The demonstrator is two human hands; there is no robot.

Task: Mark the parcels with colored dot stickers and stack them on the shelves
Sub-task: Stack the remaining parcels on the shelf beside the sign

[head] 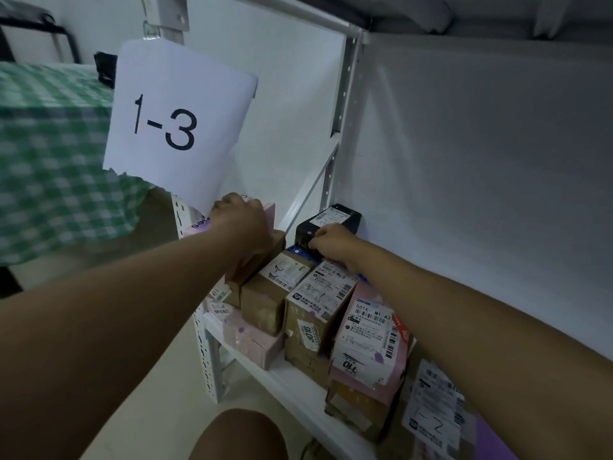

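Pink parcel [265,212], gripped by left hand [240,217] at eleven o'clock, could topple; right hand [331,242] pinches black box [326,220].

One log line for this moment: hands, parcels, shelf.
left hand: grips pink box | right hand: fingers on black box | shelf: parcels stacked | sign: 1-3

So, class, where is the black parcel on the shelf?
The black parcel sits at the back of the shelf by the wall, touched by the right hand.
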